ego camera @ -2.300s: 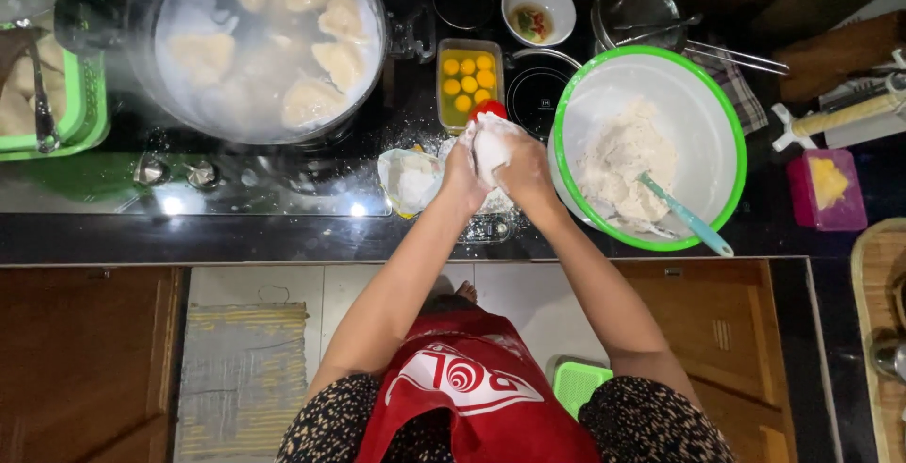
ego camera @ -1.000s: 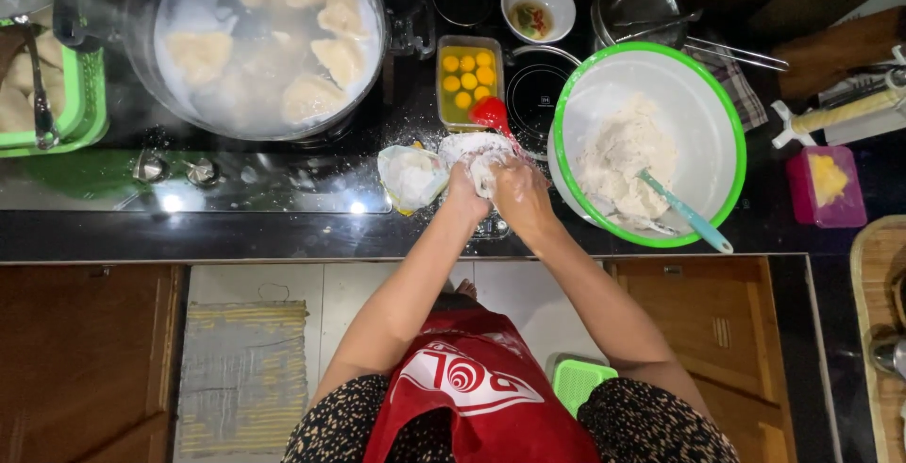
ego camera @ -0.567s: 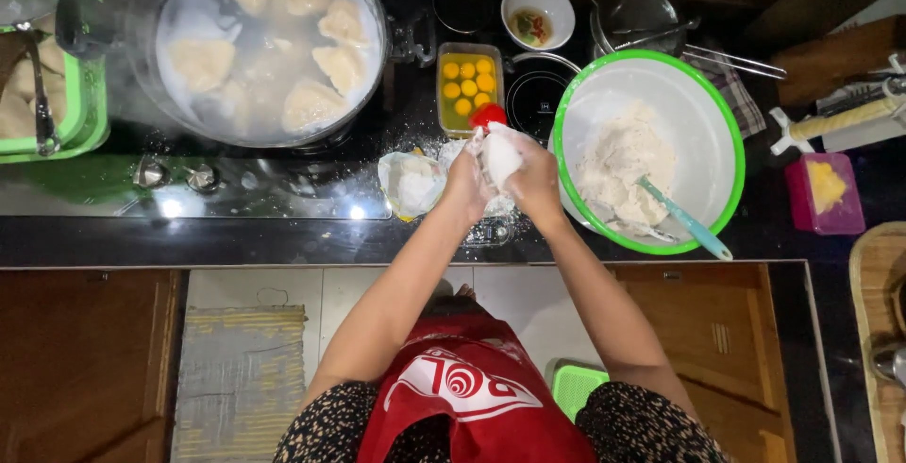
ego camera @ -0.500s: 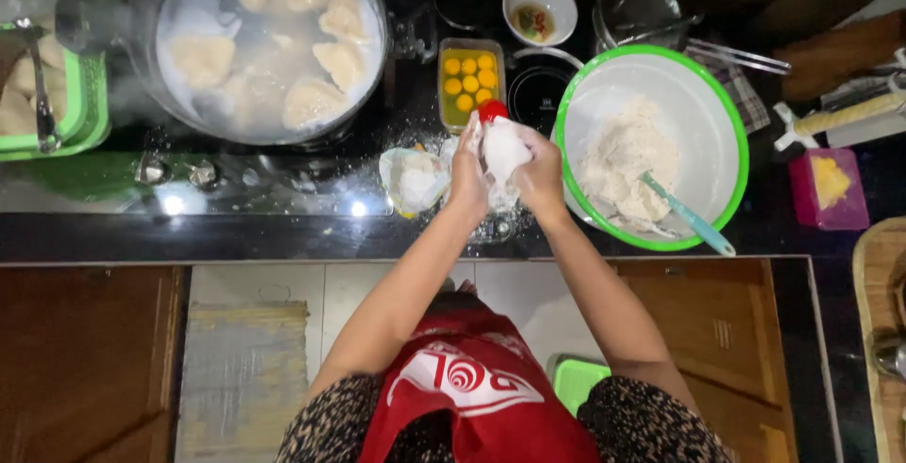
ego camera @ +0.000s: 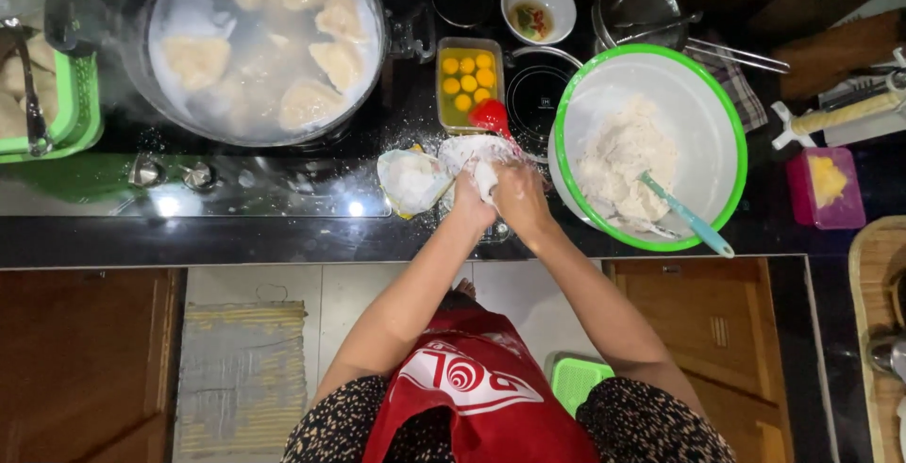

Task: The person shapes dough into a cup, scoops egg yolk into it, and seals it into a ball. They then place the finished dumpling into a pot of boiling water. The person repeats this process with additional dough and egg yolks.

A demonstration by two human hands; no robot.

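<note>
My left hand (ego camera: 469,202) and my right hand (ego camera: 520,196) are pressed together over the black counter, both gripping a flat white piece of dough (ego camera: 478,154). A small bowl of flour (ego camera: 411,180) sits just left of my hands. To the right stands a big green-rimmed bowl (ego camera: 722,109) with a lump of dough and a blue spatula (ego camera: 686,217) in it. Behind my hands is a rectangular dish of egg yolks (ego camera: 468,83) with a red spoon (ego camera: 491,117).
A large steaming pot of dumplings (ego camera: 260,38) stands at the back left. A green basket (ego camera: 71,95) with tongs is at the far left. Small bowls (ego camera: 538,5), a metal pan, a rolling pin (ego camera: 849,112) and a pink container (ego camera: 827,185) lie at the back and right.
My hands have kept working the dough at the same spot, lifting it upright and then pressing it back down flatter toward the counter.
</note>
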